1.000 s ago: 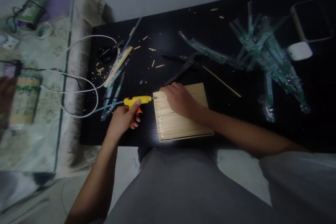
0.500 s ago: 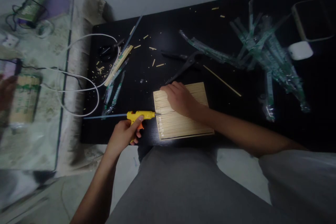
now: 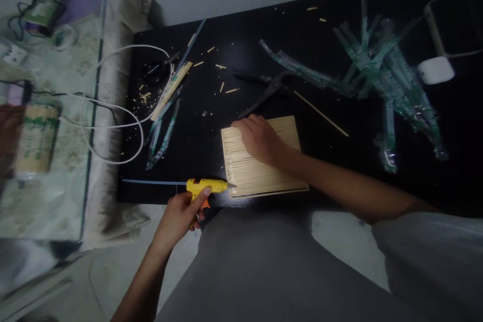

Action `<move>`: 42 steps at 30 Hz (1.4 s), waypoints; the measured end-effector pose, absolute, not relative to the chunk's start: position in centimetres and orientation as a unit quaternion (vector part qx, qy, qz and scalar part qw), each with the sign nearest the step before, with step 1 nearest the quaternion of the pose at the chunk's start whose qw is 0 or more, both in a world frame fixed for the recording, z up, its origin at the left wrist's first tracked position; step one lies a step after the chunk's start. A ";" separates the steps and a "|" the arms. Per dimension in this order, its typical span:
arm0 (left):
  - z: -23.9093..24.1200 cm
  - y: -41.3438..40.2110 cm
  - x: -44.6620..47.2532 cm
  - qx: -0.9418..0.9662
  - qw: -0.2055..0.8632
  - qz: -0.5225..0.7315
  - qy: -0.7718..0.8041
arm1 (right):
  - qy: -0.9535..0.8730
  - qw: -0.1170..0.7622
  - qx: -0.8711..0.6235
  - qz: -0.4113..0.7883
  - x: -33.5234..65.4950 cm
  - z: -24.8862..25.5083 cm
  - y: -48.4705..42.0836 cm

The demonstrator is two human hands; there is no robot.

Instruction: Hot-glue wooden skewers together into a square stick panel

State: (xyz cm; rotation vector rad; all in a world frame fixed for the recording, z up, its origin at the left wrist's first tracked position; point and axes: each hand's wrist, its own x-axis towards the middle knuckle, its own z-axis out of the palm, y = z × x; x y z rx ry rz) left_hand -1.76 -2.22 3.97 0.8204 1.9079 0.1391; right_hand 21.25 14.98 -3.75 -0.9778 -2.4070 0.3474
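Observation:
My left hand (image 3: 180,216) is closed round the handle of a yellow hot glue gun (image 3: 207,186). A long bluish glue stick (image 3: 154,181) juts from the gun's rear. The nozzle is at the near left corner of a flat panel of thin bamboo sticks (image 3: 273,176), laid side by side within a stick border. Shiny glue shows along the panel's left end. My right hand (image 3: 260,141) lies on the panel's upper left part, fingers together and bent over toward its far edge. Their tips are partly hidden. The panel lies on a black table (image 3: 204,146).
Beyond the panel lie black pliers (image 3: 266,93) and a loose stick (image 3: 320,113). Scissors (image 3: 154,71), a stick bundle (image 3: 171,91) and a white cable (image 3: 141,133) sit left. Plastic wrappers (image 3: 400,75), a phone (image 3: 453,25) and a white case (image 3: 436,70) are right. Another person's hand (image 3: 9,123) shows far left.
My left hand has brought the glue gun toward me along the panel's left end, from about its middle to the near corner. My right hand stays on the panel.

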 end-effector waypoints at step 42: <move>3.6 -3.5 -3.3 0.401 0.541 0.168 0.719 | -0.887 0.247 -0.366 0.135 21.2 -3.6 15.0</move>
